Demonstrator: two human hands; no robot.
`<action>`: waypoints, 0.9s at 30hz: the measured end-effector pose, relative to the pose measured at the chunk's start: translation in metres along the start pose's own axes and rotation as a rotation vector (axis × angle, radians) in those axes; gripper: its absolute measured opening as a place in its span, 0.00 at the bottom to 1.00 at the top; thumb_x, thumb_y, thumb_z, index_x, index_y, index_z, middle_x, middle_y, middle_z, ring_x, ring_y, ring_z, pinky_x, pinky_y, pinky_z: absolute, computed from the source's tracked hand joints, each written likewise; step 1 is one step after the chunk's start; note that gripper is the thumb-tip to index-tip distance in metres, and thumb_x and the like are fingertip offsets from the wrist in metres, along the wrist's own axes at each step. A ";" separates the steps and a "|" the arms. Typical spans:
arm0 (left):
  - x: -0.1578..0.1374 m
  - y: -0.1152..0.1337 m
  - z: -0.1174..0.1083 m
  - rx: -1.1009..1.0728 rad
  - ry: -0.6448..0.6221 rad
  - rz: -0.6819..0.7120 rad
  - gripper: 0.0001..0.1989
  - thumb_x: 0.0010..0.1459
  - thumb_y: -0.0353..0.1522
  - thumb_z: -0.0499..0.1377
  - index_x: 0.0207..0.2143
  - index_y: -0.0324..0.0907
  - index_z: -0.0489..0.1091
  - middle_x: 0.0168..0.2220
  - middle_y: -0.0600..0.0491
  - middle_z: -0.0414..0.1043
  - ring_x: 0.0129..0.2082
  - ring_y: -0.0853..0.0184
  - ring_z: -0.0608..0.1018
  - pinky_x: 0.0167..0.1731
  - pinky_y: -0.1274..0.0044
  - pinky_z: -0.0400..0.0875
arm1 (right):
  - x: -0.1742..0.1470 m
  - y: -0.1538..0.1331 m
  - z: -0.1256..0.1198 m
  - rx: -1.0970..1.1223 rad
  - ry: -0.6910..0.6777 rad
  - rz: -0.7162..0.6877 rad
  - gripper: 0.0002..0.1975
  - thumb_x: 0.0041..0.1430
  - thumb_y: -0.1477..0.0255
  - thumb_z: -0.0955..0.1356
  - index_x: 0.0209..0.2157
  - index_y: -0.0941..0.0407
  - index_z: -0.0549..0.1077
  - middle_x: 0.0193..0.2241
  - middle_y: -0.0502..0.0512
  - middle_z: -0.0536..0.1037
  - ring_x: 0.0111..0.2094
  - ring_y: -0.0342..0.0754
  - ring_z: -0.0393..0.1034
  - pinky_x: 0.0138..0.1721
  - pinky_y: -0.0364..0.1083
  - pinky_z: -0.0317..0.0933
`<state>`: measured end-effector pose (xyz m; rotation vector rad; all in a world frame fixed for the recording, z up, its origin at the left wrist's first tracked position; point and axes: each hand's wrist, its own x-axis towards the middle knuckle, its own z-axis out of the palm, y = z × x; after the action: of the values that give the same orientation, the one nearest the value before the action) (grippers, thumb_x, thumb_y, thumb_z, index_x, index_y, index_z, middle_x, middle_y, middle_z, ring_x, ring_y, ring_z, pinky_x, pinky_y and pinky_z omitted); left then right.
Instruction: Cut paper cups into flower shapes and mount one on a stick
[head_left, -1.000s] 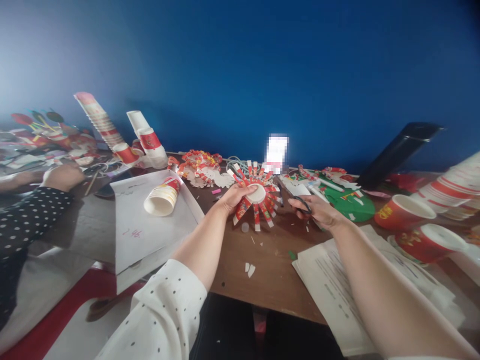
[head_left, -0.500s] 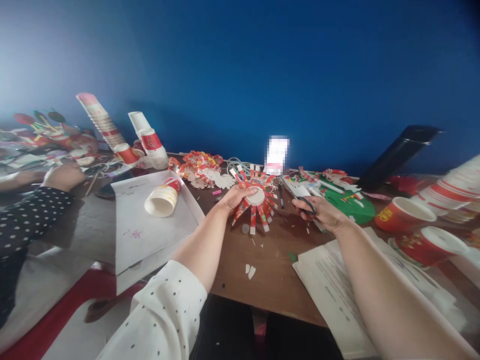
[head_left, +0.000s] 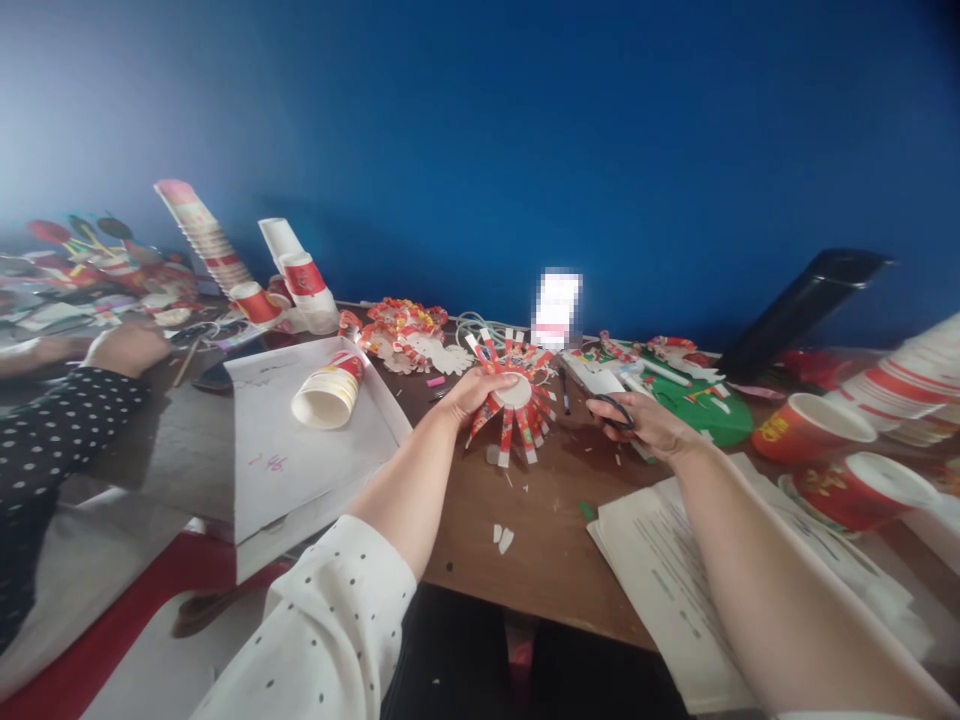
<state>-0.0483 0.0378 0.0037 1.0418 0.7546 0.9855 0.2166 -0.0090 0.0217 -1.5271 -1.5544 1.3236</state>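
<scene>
My left hand (head_left: 480, 391) grips a red paper cup cut into strips (head_left: 523, 428), its thumb pressed on the round white base. The strips fan out around that base like petals, with white tips. In my right hand (head_left: 651, 424) is a pair of scissors (head_left: 616, 409), fingers wrapped at the black handles. Its blades point up and left, a short way right of the cut cup and apart from it. Small white paper scraps (head_left: 503, 538) lie on the brown table (head_left: 540, 575) below.
Paper cups lie on a white sheet (head_left: 300, 480) at left. Cup stacks (head_left: 202, 240) lean near the blue wall. A black bottle (head_left: 806, 310), red cups (head_left: 814, 428) and printed papers (head_left: 660, 560) are at right. A co-worker's dotted sleeve (head_left: 67, 430) shows at far left.
Almost nothing differs. The view has shifted very slightly, and both hands keep their hold on the cut cup and the scissors.
</scene>
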 end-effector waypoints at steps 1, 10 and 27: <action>0.000 -0.001 -0.001 0.001 -0.011 -0.009 0.16 0.40 0.35 0.69 0.31 0.33 0.77 0.29 0.46 0.78 0.28 0.65 0.78 0.37 0.72 0.71 | 0.000 0.000 0.000 0.003 0.006 -0.003 0.23 0.43 0.51 0.72 0.22 0.58 0.67 0.15 0.49 0.68 0.16 0.38 0.57 0.17 0.39 0.48; 0.000 -0.001 -0.004 0.070 -0.069 -0.034 0.14 0.42 0.35 0.68 0.28 0.32 0.77 0.26 0.46 0.78 0.26 0.65 0.78 0.36 0.72 0.72 | -0.003 -0.001 -0.007 -0.055 0.083 0.010 0.24 0.43 0.51 0.72 0.20 0.58 0.66 0.13 0.49 0.67 0.13 0.35 0.51 0.13 0.39 0.39; 0.000 -0.001 -0.001 0.095 -0.054 -0.052 0.15 0.40 0.35 0.69 0.29 0.32 0.77 0.27 0.45 0.78 0.26 0.65 0.78 0.35 0.74 0.72 | -0.006 -0.008 -0.002 -0.062 0.062 0.007 0.24 0.42 0.50 0.72 0.20 0.57 0.66 0.14 0.49 0.68 0.14 0.36 0.51 0.14 0.40 0.41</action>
<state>-0.0492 0.0384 0.0024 1.1215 0.7867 0.8811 0.2168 -0.0134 0.0310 -1.5970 -1.5662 1.2308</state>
